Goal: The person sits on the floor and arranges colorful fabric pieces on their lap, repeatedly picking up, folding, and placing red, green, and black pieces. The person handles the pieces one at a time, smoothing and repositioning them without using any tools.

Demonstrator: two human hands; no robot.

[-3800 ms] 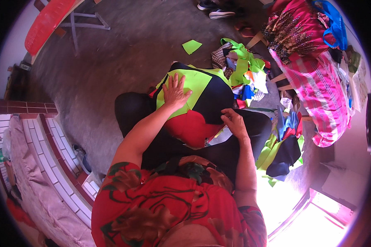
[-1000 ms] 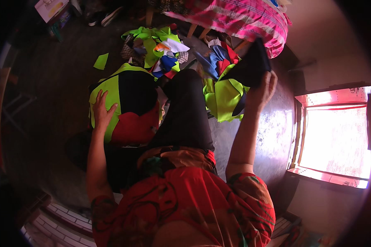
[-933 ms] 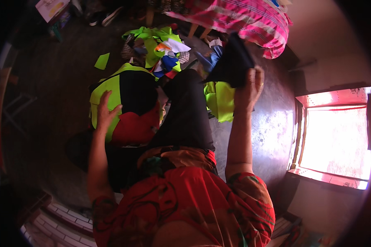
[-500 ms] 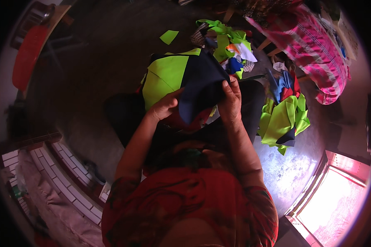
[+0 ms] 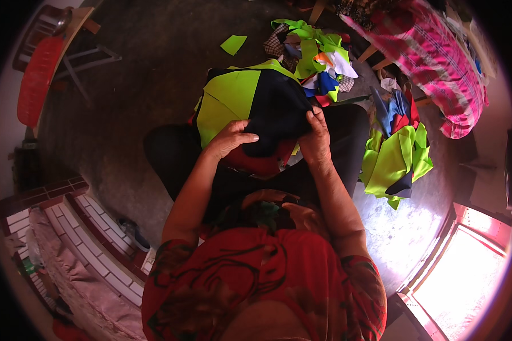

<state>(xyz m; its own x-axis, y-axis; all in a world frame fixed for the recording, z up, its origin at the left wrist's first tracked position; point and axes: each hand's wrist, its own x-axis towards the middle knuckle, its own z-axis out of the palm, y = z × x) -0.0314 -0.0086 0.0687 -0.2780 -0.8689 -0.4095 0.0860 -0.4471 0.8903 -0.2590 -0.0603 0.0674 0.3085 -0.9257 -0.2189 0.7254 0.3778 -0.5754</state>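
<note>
Over my lap lies a piled bundle of cloth: a bright lime-green cloth [image 5: 224, 102] on its left side and a dark navy cloth [image 5: 279, 102] on its right. My right hand [image 5: 317, 137] pinches the navy cloth at its right edge, thumb on top. My left hand [image 5: 228, 140] holds the navy cloth's lower left side, where it meets the green; its thumb lies across the navy, and some fingertips are hard to see. Below the navy cloth shows a red surface [image 5: 261, 162], mostly covered by the cloth.
Mixed cloth scraps [image 5: 318, 57] lie on the floor ahead, beside a lone green scrap [image 5: 233, 44]. Another scrap heap [image 5: 395, 153] is at my right. A pink plaid cloth [image 5: 421, 62] drapes at the upper right. At far left stands a table edge with a red object [image 5: 40, 79].
The navy cloth's raised flap has come down and lies flatter, baring more red below it. My left thumb now shows on top of the navy cloth. The view has brightened.
</note>
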